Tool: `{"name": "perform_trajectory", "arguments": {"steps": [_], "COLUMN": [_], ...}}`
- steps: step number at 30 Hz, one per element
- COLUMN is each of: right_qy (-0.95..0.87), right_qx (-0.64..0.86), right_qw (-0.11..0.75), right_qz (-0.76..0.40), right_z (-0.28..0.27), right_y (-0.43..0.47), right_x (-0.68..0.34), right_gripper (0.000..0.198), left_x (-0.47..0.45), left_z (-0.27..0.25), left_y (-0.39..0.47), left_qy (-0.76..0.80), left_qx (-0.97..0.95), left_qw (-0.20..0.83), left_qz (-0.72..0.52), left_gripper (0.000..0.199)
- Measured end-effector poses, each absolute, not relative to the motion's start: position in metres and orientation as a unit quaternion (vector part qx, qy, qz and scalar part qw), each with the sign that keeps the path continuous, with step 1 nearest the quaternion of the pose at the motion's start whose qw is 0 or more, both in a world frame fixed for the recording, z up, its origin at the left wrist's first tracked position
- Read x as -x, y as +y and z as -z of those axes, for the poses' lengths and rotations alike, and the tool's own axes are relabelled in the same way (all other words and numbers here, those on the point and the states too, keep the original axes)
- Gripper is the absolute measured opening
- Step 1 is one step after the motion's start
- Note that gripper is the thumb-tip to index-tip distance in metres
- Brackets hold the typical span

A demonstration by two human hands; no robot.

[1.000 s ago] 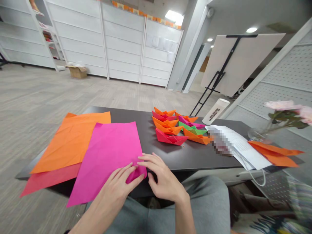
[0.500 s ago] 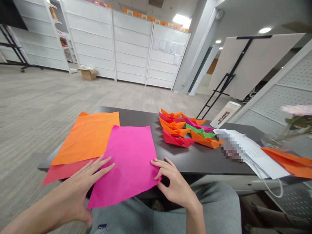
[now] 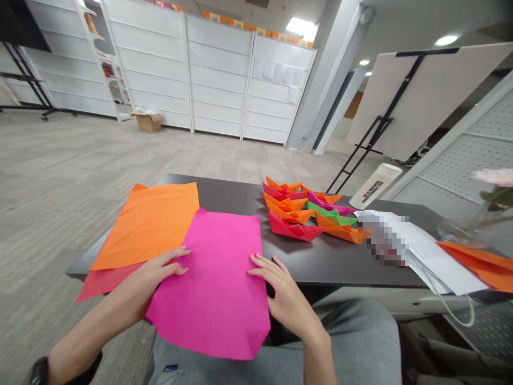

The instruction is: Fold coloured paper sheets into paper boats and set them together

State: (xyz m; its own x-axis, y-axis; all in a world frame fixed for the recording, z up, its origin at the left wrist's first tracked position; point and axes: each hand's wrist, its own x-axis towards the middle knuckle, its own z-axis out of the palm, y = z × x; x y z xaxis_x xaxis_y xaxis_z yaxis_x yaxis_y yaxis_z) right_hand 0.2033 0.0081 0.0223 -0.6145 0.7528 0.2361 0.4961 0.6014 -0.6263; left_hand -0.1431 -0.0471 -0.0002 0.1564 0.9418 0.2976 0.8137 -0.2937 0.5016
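Observation:
A bright pink sheet of paper [image 3: 220, 278] lies partly on the dark table, its near end hanging over the edge above my lap. My left hand [image 3: 160, 270] holds its left side, fingers extended across the top and thumb hidden beneath the sheet. On the right side, my right hand [image 3: 278, 278] has its fingertips on the top face, with the thumb tucked out of sight under the edge. Beside the pink sheet on the left are a large orange sheet [image 3: 154, 227] and a red sheet [image 3: 108, 279] showing below it.
Several folded paper boats [image 3: 296, 230] in orange, red, green and pink stand in two rows on the table [image 3: 232, 195]. Farther right are a white cylinder [image 3: 377, 184], white papers [image 3: 433, 256], a cable [image 3: 467, 321], folded orange paper [image 3: 476, 262] and a flower [image 3: 497, 176].
The pink sheet has slid toward me and a little right, and its near end bends down. My left thumb, visible before, is now hidden under the sheet; my right fingers have straightened.

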Motion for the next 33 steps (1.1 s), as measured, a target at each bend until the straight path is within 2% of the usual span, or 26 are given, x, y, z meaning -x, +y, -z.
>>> {"name": "perform_trajectory", "arguments": {"steps": [4, 7, 11, 15, 18, 19, 20, 22, 25, 29, 33], "right_qy": [-0.854, -0.857, -0.816, -0.739, -0.719, -0.725, -0.735, -0.754, -0.77, -0.832, -0.893], "right_qx": [0.362, 0.353, 0.409, 0.506, 0.54, 0.539, 0.535, 0.525, 0.514, 0.427, 0.361], "right_qw": [0.264, 0.262, 0.332, 0.385, 0.393, 0.39, 0.383, 0.367, 0.36, 0.335, 0.212], "right_qz": [-0.265, -0.267, -0.24, -0.22, -0.191, -0.176, -0.164, -0.146, -0.119, -0.114, -0.166], "right_z": [-0.024, -0.029, -0.029, -0.016, -0.007, -0.005, -0.004, -0.004, -0.009, -0.019, -0.027], "right_y": [0.009, 0.007, 0.005, 0.009, 0.014, 0.016, 0.017, 0.018, 0.014, -0.005, -0.023], "right_x": [-0.206, -0.209, -0.203, -0.192, -0.187, -0.187, -0.187, -0.188, -0.186, -0.169, -0.147], "right_gripper": [0.042, 0.03, 0.016, 0.018, 0.049, 0.053, 0.052, 0.036, 0.019, 0.032, 0.061], "left_x": [0.151, 0.153, 0.138, 0.121, 0.117, 0.116, 0.114, 0.105, 0.083, 0.061, 0.061], "left_z": [0.005, 0.006, -0.005, -0.01, -0.001, 0.002, 0.003, 0.002, -0.005, -0.005, 0.002], "left_y": [-0.048, -0.047, -0.045, -0.039, -0.032, -0.03, -0.03, -0.032, -0.042, -0.055, -0.058], "left_qy": [0.57, 0.578, 0.641, 0.67, 0.659, 0.653, 0.646, 0.625, 0.568, 0.51, 0.508], "left_qx": [-0.751, -0.735, -0.684, -0.632, -0.644, -0.651, -0.657, -0.683, -0.768, -0.839, -0.846], "left_qw": [0.187, 0.181, 0.15, 0.122, 0.065, 0.032, -0.002, -0.049, -0.041, -0.028, -0.028], "left_qz": [-0.275, -0.305, -0.314, -0.368, -0.382, -0.386, -0.387, -0.374, -0.294, -0.19, -0.159], "left_gripper": [0.04, 0.038, 0.032, 0.048, 0.05, 0.047, 0.043, 0.034, 0.034, 0.06, 0.077]}}
